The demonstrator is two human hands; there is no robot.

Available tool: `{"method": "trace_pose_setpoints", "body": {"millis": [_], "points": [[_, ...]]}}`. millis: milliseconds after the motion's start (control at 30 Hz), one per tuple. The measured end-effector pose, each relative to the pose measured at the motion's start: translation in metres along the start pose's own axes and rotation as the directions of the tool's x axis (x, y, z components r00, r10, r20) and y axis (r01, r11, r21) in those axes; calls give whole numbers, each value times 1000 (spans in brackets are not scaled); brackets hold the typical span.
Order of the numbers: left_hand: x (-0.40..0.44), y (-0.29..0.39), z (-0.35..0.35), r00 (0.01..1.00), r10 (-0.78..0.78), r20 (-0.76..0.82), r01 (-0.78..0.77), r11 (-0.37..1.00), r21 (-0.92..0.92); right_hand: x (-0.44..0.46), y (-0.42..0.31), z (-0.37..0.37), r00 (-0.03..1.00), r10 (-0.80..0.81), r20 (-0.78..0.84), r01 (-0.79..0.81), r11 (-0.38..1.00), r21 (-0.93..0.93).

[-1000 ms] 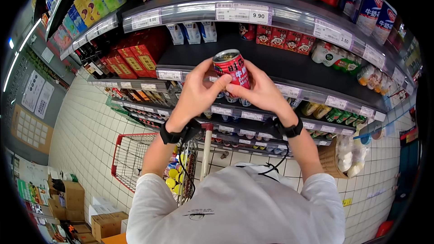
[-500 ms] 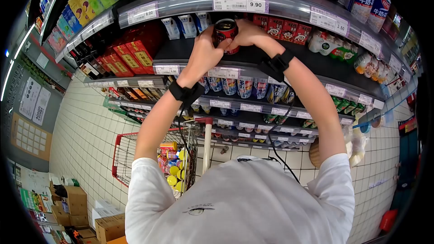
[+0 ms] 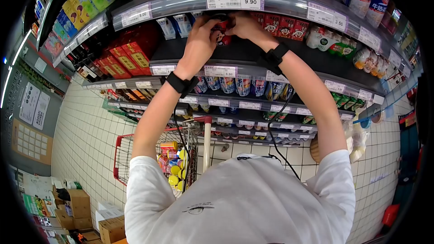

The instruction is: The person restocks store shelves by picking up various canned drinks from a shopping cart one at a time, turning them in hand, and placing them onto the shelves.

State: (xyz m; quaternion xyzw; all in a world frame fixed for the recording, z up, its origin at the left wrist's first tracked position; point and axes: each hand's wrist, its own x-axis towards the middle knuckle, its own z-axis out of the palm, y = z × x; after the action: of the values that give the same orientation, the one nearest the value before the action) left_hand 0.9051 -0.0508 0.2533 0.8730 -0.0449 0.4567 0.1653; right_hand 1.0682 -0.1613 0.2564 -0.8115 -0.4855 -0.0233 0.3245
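Note:
A red and black can (image 3: 221,34) with a cartoon face on its front stands upright between my hands, at the shelf (image 3: 244,52) under the 9.90 price tag. My left hand (image 3: 200,40) curls round the can's left side. From the right, my right hand (image 3: 246,26) grips its upper side with bent fingers. The can's top is partly in the shadow of the shelf above. Right of my right hand sit red cartons (image 3: 287,28) with the same style of cartoon face. Blue and white cartons (image 3: 175,26) stand to the left of my left hand.
The upper shelf's edge (image 3: 280,7) runs just above my hands. Red gift boxes (image 3: 129,54) stand to the left, and shrink-wrapped bottles (image 3: 327,41) to the right. Below are rows of cans (image 3: 235,85). A shopping cart (image 3: 118,153) holding several yellow-lidded containers is at lower left.
Both hands have moved the can farther back into the shelf and slightly left. The can has turned so its cartoon face shows. The right fingers have drawn back from its front.

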Motion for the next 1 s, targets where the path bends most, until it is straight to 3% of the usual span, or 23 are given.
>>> {"method": "trace_pose_setpoints", "body": {"millis": [67, 133, 267, 333, 467, 533, 600, 667, 800, 833, 867, 967, 1000], "points": [[8, -2, 1, 987, 147, 68, -159, 965, 211, -5, -3, -4, 999, -33, -17, 32, 998, -62], [14, -2, 7, 991, 72, 113, -97, 967, 234, -3, 8, -6, 1000, -2, 5, 3, 980, -197], [28, -14, 22, 989, 77, 125, -121, 907, 402, -18, -8, -22, 964, 164, 211, -149, 985, -87], [36, -19, 28, 944, -113, 311, -53, 877, 478, -25, -10, -26, 955, 137, 263, -109, 987, -117], [41, -36, 38, 967, 2, 256, -136, 850, 508, -40, -15, -39, 895, 123, 430, -45, 981, -187], [46, -52, 42, 966, 193, 175, -248, 884, 396, -45, -15, -43, 887, 124, 446, -37, 979, -198], [50, -52, 40, 962, 202, 184, -258, 893, 368, -50, -18, -47, 865, 137, 483, -27, 973, -228], [55, -53, 37, 950, 49, 307, -161, 922, 353, -55, -21, -52, 861, 133, 490, -9, 969, -248], [66, -46, 30, 924, 159, 349, -280, 902, 330, -68, -27, -60, 849, 121, 514, 28, 961, -274], [66, -40, 28, 889, -114, 444, -30, 952, 305, -70, -26, -61, 852, 126, 509, 20, 962, -272], [69, -34, 26, 887, -107, 450, -38, 953, 301, -72, -25, -61, 847, 106, 521, 44, 963, -267], [79, -1, 11, 742, -385, 549, 218, 913, 346, -80, -27, -65, 841, 100, 531, 48, 965, -256], [78, -11, 20, 743, -377, 553, 209, 915, 344, -82, -28, -68, 840, 107, 532, 38, 966, -255]]}}
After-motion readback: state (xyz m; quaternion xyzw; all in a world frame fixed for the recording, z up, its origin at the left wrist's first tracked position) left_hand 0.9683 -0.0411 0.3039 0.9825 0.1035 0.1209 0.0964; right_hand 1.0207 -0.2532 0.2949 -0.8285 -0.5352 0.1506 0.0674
